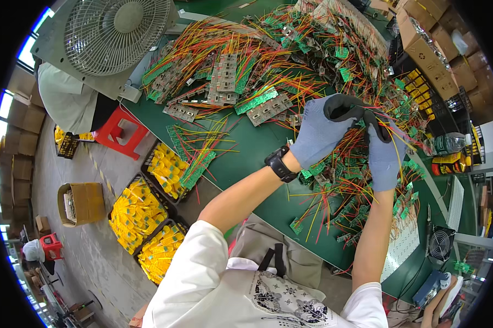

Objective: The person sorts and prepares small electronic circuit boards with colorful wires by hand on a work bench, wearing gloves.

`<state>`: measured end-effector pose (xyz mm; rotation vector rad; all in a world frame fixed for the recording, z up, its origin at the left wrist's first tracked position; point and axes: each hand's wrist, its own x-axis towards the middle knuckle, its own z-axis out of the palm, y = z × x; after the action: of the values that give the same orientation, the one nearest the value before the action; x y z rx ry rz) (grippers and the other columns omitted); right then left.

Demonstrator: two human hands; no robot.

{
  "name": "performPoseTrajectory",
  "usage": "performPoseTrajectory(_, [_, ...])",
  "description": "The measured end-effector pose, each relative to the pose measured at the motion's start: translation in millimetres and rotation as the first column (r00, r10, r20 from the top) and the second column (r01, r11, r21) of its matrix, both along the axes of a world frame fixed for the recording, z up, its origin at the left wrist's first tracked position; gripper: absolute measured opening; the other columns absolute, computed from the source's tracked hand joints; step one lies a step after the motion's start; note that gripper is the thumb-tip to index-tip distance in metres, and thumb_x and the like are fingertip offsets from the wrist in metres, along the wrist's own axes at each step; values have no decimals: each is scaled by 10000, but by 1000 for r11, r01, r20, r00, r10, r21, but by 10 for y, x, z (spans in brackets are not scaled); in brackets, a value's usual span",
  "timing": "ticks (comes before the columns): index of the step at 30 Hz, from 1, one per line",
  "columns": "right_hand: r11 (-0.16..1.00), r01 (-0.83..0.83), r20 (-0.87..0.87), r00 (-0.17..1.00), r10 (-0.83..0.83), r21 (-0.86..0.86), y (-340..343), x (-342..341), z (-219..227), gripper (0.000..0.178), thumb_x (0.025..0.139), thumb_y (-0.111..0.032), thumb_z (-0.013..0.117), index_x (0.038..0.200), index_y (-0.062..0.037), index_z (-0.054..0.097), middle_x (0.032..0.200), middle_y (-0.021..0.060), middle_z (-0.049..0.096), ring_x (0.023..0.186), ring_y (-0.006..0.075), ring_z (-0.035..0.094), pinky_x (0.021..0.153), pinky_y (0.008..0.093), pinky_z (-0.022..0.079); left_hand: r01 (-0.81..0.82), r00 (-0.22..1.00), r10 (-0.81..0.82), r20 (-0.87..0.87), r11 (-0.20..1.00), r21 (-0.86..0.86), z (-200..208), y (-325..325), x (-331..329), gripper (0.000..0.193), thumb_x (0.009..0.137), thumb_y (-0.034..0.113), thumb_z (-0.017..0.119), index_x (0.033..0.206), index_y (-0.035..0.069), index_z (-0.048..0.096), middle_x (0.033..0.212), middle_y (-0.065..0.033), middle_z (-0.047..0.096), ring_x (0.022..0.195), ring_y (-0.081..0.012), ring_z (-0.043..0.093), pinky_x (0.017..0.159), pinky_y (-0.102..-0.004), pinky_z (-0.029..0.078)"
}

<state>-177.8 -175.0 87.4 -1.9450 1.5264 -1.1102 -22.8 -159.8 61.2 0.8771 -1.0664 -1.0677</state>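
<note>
Near the worktop's (273,210) right edge, the left hand (329,128) and right hand (387,156) are pinching wires (402,134). Tangled boards (316,168) are crowding close, perhaps risking snagged, torn wires.

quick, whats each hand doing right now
Left hand: curled; whether it grips anything cannot be told.
Right hand: closed, apparently holding thin red and yellow wires.
</note>
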Motion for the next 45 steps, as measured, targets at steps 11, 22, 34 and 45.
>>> performPoseTrajectory(11, [959,217,-172,953,-248,-182,-38,-208,297,328,877,-171,638,1165,-16,622,979,125,688,822,188,648,773,310,490,-238,469,437,767,899,-366,280,321,647,431,764,131,682,1177,64,575,1206,-139,556,1115,-301,534,961,-400,427])
performPoseTrajectory(22, [959,114,-75,988,-138,-259,63,-169,380,230,890,-129,607,1078,-2,645,829,52,671,723,92,601,693,270,478,-288,-83,352,932,887,-360,-295,710,1221,419,767,160,683,1170,93,588,1202,-90,573,1134,-281,533,960,-418,425])
performPoseTrajectory(34, [977,-172,161,975,150,129,227,-145,396,273,823,-167,677,1004,37,661,792,111,692,685,161,636,684,283,480,-691,515,758,401,643,-329,219,440,877,189,834,-44,603,1011,-12,661,928,-97,661,812,-166,607,752,-289,479])
performPoseTrajectory(45, [975,-208,-1,978,209,74,234,-58,470,251,837,-215,654,992,-17,659,808,164,669,721,295,660,665,333,499,-551,695,507,510,831,-76,206,322,1324,195,853,98,656,1019,9,705,802,-42,689,643,-80,567,595,-246,454])
